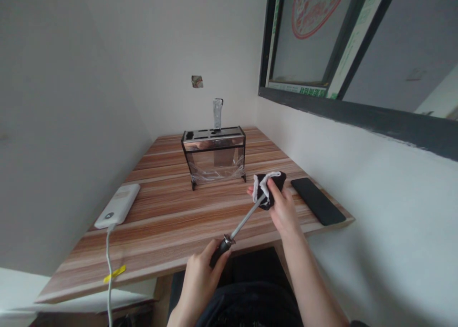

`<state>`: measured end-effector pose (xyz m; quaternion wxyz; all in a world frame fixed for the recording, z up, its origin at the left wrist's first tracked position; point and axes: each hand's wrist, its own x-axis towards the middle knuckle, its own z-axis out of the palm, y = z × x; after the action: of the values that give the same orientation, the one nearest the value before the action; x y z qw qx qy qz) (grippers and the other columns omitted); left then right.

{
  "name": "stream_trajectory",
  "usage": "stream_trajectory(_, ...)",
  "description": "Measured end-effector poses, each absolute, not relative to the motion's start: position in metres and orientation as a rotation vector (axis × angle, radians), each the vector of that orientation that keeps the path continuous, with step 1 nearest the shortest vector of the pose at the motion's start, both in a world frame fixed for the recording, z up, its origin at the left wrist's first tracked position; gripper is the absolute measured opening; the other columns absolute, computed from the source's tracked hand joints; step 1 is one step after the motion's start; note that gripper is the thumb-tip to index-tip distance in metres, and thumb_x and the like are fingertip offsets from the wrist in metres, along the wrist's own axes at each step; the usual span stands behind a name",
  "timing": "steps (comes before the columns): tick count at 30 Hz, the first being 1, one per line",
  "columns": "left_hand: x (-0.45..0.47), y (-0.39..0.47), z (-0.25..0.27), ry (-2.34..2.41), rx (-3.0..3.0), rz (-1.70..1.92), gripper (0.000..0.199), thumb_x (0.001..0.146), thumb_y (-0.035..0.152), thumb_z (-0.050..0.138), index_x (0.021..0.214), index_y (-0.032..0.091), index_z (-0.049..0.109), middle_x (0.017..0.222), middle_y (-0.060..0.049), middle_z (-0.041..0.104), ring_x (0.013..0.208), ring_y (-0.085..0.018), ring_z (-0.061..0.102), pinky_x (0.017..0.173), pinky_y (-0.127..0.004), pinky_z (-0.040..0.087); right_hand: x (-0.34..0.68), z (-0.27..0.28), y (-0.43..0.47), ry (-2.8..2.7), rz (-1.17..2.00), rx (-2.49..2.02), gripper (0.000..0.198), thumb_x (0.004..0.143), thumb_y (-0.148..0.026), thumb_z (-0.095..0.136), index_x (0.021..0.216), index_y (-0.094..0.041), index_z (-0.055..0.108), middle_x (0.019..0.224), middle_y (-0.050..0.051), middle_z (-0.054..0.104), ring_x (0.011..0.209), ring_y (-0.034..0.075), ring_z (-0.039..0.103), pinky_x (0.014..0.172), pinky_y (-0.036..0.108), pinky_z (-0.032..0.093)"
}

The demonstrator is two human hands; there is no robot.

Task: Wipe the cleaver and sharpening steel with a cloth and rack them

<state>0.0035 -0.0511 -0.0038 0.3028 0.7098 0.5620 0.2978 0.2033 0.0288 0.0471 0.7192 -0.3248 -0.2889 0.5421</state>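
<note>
Sharpening rod [246, 217] slants up and to the right across the near edge of the surface [161, 212], held between the person's two hands. Left hand [200, 272]: closed around the black handle [218, 253], thumb and fingers just below the metal collar. Right hand [282, 210]: curled closed around a black cloth [279, 183] with white edging, thumb pressed on top; fingertips show past the cloth's left side. Cloth wraps the rod's far end, tip hidden.

Slotted block [200, 164] with clear front and black frame stands upright beyond the hands, toward the back; a plastic-wrapped handle [217, 113] sticks up from its top. Black phone [317, 200] lies flat to the right, near the right hand. White power bank [119, 204] lies well apart at left, cable [108, 265] plugged in and running over the near edge, crossing yellow tape [119, 271].
</note>
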Motion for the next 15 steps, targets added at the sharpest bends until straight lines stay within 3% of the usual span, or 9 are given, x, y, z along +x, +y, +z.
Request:
stream_trajectory(6, 0.005, -0.053, -0.002, 1.450, 1.889, 0.821, 0.023, 0.087, 0.034, 0.049, 0.095, 0.022, 0.066, 0.083, -0.002, 0.074, 0.072, -0.017, 0.070, 0.059, -0.017, 0.048, 0.210, 0.053, 0.032, -0.598, 1.161, -0.640, 0.028, 0.069, -0.041, 0.075, 0.085, -0.020, 0.065, 0.079, 0.002, 0.073, 0.077, 0.025, 0.071, 0.081, 0.053, 0.055)
stream_trajectory(15, 0.004, -0.052, 0.001, 1.449, 1.855, 0.841, 0.023, 0.086, 0.036, 0.049, 0.094, 0.021, 0.065, 0.082, -0.002, 0.073, 0.074, -0.018, 0.069, 0.060, -0.018, 0.048, 0.197, 0.055, 0.034, -0.609, 1.198, -0.578, 0.029, 0.071, -0.044, 0.072, 0.087, -0.021, 0.065, 0.077, 0.001, 0.073, 0.078, 0.023, 0.071, 0.087, 0.051, 0.053)
